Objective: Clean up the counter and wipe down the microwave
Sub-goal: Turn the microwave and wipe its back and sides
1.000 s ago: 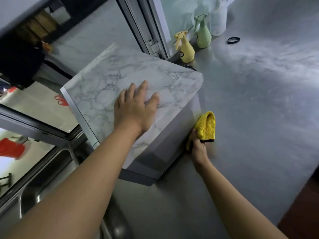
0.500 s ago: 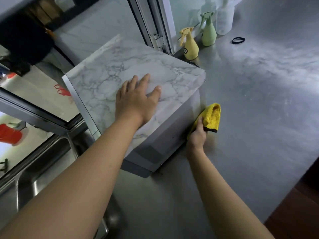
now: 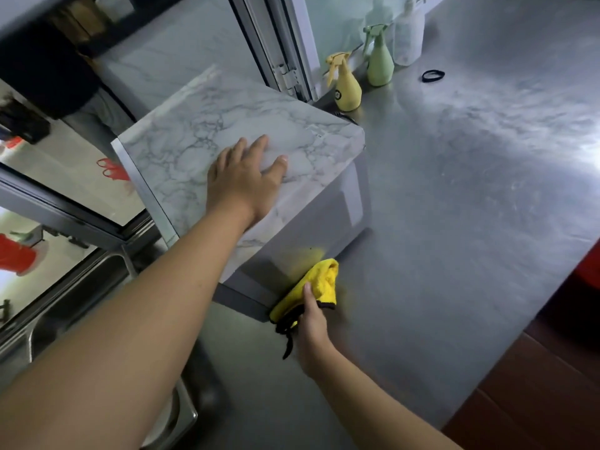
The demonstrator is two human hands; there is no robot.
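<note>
The right hand [image 3: 313, 323] clutches a bunched yellow microfibre cloth [image 3: 313, 282] against the marble-patterned boxy microwave [image 3: 233, 131]'s lower side; the left hand [image 3: 242, 181] rests flat above it. Wiping looks midway; bottles remain beyond.

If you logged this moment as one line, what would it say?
left hand: flat on microwave top | right hand: holds yellow cloth against microwave's lower front | step: wiping

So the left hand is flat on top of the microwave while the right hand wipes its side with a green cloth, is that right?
Not quite: the cloth is yellow, as the head view shows. The left hand does lie flat on the microwave, and the right hand holds the cloth against its side.
</note>
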